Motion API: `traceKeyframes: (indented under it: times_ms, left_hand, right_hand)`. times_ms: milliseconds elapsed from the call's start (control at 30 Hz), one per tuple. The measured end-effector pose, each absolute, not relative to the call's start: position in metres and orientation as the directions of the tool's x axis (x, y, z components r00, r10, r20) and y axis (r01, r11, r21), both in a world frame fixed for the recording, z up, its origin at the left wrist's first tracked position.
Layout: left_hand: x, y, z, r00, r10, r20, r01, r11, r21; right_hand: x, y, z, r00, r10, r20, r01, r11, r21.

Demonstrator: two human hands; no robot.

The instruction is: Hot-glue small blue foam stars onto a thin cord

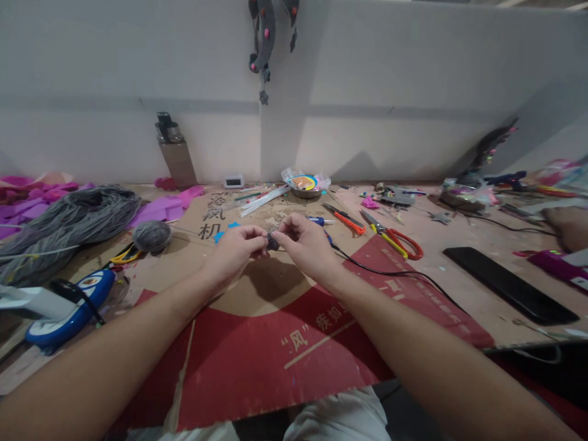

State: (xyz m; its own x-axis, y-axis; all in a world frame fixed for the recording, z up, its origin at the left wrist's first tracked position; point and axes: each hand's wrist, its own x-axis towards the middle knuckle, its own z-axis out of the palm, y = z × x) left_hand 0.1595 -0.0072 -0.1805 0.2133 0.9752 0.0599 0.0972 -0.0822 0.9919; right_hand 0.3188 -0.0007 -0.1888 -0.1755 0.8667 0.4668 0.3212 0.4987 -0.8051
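Observation:
Above the cardboard, my left hand (242, 246) and my right hand (301, 240) meet with thumbs and fingertips pinched together. Between them is a small dark grey piece (272, 241), soft-looking, its exact kind too small to make out. A grey yarn ball (152, 236) lies left of my left hand, and a thin strand seems to run from it toward that hand. Just behind my right hand is a blue-handled tool (321, 221), partly hidden by the fingers. A black cable (395, 272) leads away from beside that hand.
Red-printed cardboard (257, 361) covers the table's front. To the right lie orange-handled scissors (349, 222), red-and-yellow-handled scissors (395, 237) and a black phone-like slab (509, 285). A grey yarn skein (68, 220) and a blue-based lamp (73, 306) are left. Another person's hand (569, 223) shows far right.

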Motion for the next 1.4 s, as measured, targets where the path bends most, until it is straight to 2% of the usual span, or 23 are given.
traceKeyframes:
  times_ms: [100, 167, 533, 700, 900, 1300, 1400]
  left_hand:
    - [0.158, -0.006, -0.181, 0.215, 0.975, 0.049, 0.09, -0.07, 0.993]
    - [0.157, -0.005, -0.181, 0.209, 0.977, 0.039, 0.1, -0.061, 0.993]
    - [0.155, -0.006, -0.18, 0.203, 0.978, 0.053, 0.117, -0.078, 0.99]
    - [0.159, -0.009, -0.174, 0.219, 0.976, -0.011, 0.066, -0.003, 0.998]
    - [0.16, -0.009, -0.175, 0.185, 0.983, 0.01, 0.073, -0.024, 0.997]
    - [0.161, -0.012, -0.174, 0.225, 0.973, 0.047, 0.285, -0.112, 0.952]
    - [0.161, -0.011, -0.173, 0.229, 0.973, 0.014, 0.245, -0.072, 0.967]
  right_hand:
    - [0.32, 0.002, -0.189, -0.219, 0.879, 0.423, 0.216, 0.467, -0.858]
    - [0.321, 0.002, -0.188, -0.228, 0.882, 0.412, 0.213, 0.458, -0.863]
    - [0.322, -0.007, -0.179, -0.202, 0.85, 0.486, 0.515, 0.515, -0.685]
    - [0.323, -0.009, -0.176, -0.26, 0.827, 0.498, 0.589, 0.545, -0.597]
    - [0.324, -0.007, -0.175, -0.275, 0.813, 0.514, 0.655, 0.549, -0.519]
    - [0.322, -0.007, -0.178, -0.322, 0.833, 0.45, 0.661, 0.538, -0.523]
    - [0.324, -0.006, -0.176, -0.334, 0.831, 0.445, 0.629, 0.548, -0.552]
